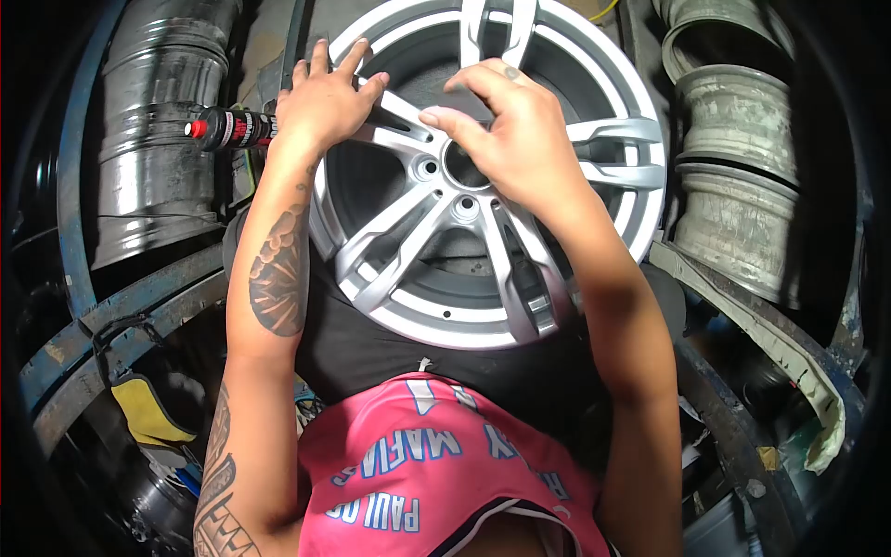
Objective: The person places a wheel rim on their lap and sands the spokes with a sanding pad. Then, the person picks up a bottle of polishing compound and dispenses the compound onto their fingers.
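In the head view, the silver wheel rim (449,182) lies face up before the person. The left hand (327,100) is over its left edge, grip loose and fingers spread; the right hand (515,121) curls over the hub, and I cannot tell whether it pinches anything. The rim looks heavy, rigid and smooth, best held by its outer lip with 2 hands.

At six o'clock, the pink sleeveless jersey with white, blue-edged lettering (422,450) bears "MAFIA" and "PAUL", upside down, among partly hidden letters. At ten o'clock, the black plastic bottle with a red cap (215,128) has a label seemingly reading "COMPOUND".
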The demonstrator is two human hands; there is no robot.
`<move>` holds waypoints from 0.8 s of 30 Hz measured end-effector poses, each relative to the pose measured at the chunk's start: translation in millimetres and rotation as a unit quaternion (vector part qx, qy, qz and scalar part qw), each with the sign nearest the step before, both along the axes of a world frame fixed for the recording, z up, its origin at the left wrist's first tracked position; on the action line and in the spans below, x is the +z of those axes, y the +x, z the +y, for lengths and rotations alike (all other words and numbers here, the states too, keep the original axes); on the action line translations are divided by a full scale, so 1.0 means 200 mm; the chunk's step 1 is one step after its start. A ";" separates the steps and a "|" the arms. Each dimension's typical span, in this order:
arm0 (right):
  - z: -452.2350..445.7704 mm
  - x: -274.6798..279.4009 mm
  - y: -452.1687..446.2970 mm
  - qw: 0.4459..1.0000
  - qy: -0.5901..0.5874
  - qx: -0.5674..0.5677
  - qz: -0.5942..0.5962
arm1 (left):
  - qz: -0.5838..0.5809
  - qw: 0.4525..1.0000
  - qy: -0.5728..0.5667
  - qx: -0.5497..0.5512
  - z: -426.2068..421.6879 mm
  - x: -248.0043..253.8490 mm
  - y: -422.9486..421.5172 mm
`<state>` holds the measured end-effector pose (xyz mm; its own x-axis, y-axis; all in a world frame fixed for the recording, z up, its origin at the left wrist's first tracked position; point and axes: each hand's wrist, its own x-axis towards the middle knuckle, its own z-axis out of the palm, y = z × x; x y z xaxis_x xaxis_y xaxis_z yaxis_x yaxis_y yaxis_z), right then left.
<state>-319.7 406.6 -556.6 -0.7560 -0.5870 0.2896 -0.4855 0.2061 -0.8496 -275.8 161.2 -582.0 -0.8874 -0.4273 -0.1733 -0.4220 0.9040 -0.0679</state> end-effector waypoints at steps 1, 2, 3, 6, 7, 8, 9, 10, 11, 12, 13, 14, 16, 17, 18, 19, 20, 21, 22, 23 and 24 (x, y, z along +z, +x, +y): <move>-0.01 -0.01 -0.01 0.998 -0.028 0.002 -0.050 | -0.009 1.000 0.002 -0.001 0.00 0.01 0.00; -0.01 -0.03 -0.01 0.977 -0.081 0.028 -0.196 | -0.005 1.000 0.003 0.002 0.00 0.01 -0.01; -0.01 -0.02 -0.02 0.966 -0.092 0.042 -0.237 | -0.011 1.000 0.004 0.007 0.00 0.01 -0.02; -0.04 -0.05 -0.03 0.973 -0.115 -0.010 -0.198 | -0.032 0.999 -0.002 0.012 0.01 0.02 -0.04; -0.02 -0.03 -0.02 0.965 -0.087 -0.016 -0.248 | -0.036 0.999 -0.002 0.013 0.01 0.02 -0.05; -0.01 -0.01 -0.01 0.953 -0.058 -0.022 -0.297 | -0.040 0.999 -0.002 0.012 0.01 0.03 -0.05; -0.02 -0.01 -0.01 0.946 -0.077 -0.019 -0.313 | -0.043 0.999 -0.002 0.012 0.02 0.03 -0.05; -0.03 -0.02 -0.01 0.939 -0.097 -0.017 -0.330 | -0.043 0.999 -0.001 0.010 0.02 0.04 -0.05; -0.03 -0.03 0.00 0.931 -0.116 -0.014 -0.346 | -0.043 0.999 0.006 0.012 0.02 0.04 -0.05; -0.04 -0.02 0.00 0.925 -0.124 -0.013 -0.360 | -0.043 0.999 0.011 0.014 0.02 0.05 -0.05; -0.04 -0.02 -0.01 0.919 -0.133 -0.007 -0.370 | -0.043 0.999 0.017 0.017 0.02 0.06 -0.06; -0.04 -0.02 -0.01 0.913 -0.142 -0.001 -0.382 | -0.037 0.999 0.016 0.018 0.02 0.05 -0.06; -0.04 -0.02 -0.01 0.900 -0.167 0.010 -0.402 | -0.027 0.999 0.014 0.021 0.02 0.04 -0.07; -0.05 -0.02 0.00 0.893 -0.182 0.016 -0.412 | -0.028 0.999 0.011 0.019 0.02 0.03 -0.07; -0.05 -0.02 0.00 0.886 -0.197 0.022 -0.420 | -0.027 0.999 0.009 0.018 0.02 0.03 -0.07; -0.05 -0.03 0.00 0.886 -0.194 0.028 -0.419 | -0.026 1.000 0.006 0.016 0.01 0.03 -0.08; -0.04 -0.03 0.00 0.887 -0.192 0.033 -0.418 | -0.028 1.000 0.002 0.014 0.02 0.02 -0.07; -0.04 -0.04 0.00 0.888 -0.190 0.038 -0.416 | -0.029 0.999 -0.002 0.012 0.02 0.02 -0.07; -0.04 -0.04 0.00 0.898 -0.184 0.031 -0.398 | -0.031 0.999 -0.006 0.010 0.02 0.03 -0.06; -0.03 -0.03 0.00 0.903 -0.177 0.036 -0.389 | -0.027 1.000 -0.011 0.007 0.03 0.03 -0.05; -0.03 -0.03 0.00 0.908 -0.169 0.040 -0.381 | -0.024 1.000 -0.014 0.005 0.03 0.04 -0.04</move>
<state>-320.4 401.2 -562.4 -0.7708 -0.6245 -0.1258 0.2685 -0.1394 -0.9532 -284.2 167.4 -574.0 -0.8741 -0.4413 -0.2029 -0.4266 0.8973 -0.1138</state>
